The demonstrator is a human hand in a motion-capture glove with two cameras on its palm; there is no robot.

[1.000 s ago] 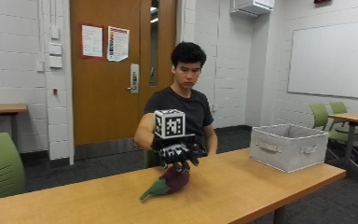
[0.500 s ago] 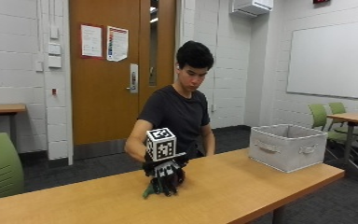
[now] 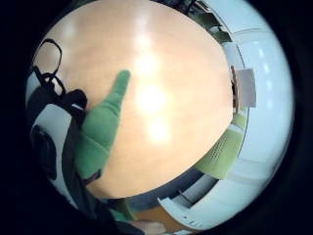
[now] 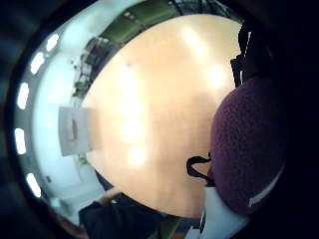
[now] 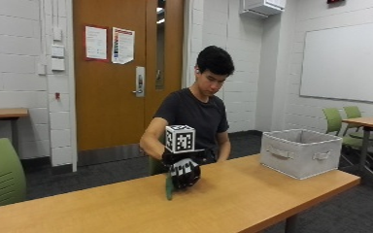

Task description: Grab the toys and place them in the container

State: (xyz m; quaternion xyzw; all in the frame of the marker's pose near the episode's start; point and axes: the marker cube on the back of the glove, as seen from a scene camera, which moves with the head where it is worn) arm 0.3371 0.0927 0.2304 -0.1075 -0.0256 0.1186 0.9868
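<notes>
Gloved right hand [image 5: 184, 171] covers the plush toy [image 5: 169, 187]; grip unclear.

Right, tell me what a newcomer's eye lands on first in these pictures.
First the gloved right hand at the middle of the wooden table, wrapped around a plush toy with a purple body and a green tip hanging just above the tabletop. Next, the grey fabric container standing apart near the table's far end.
</notes>
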